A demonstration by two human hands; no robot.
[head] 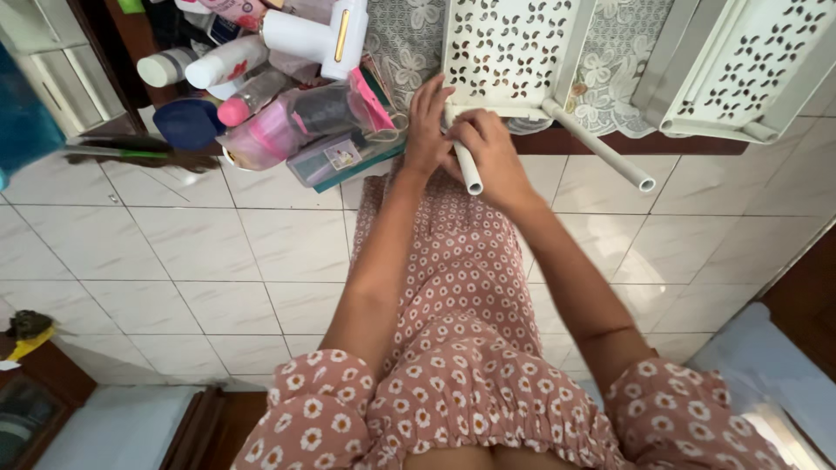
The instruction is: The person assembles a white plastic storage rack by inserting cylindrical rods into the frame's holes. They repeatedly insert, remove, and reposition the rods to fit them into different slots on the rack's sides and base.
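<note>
We look down along both our bare forearms, which run out from the flowered sleeves and converge above the tiled floor (174,252). Our right hand (490,157) is curled around the upper end of a short white tube (468,171), fingers wrapped over it and the wrist bent slightly inward; the tube's open end points back towards us. Our left hand (426,122) is open and fairly flat, fingers stretched together and pointing away, resting against the corner of the white perforated shelf (505,52) just where the tube meets it. The two hands touch at the thumbs' side. A second tube (601,146) sticks out from the shelf's other corner, slanting right. Another perforated shelf (749,70) lies further right. To the left sits a heap of bottles (261,96) and toiletries, near the left hand.
</note>
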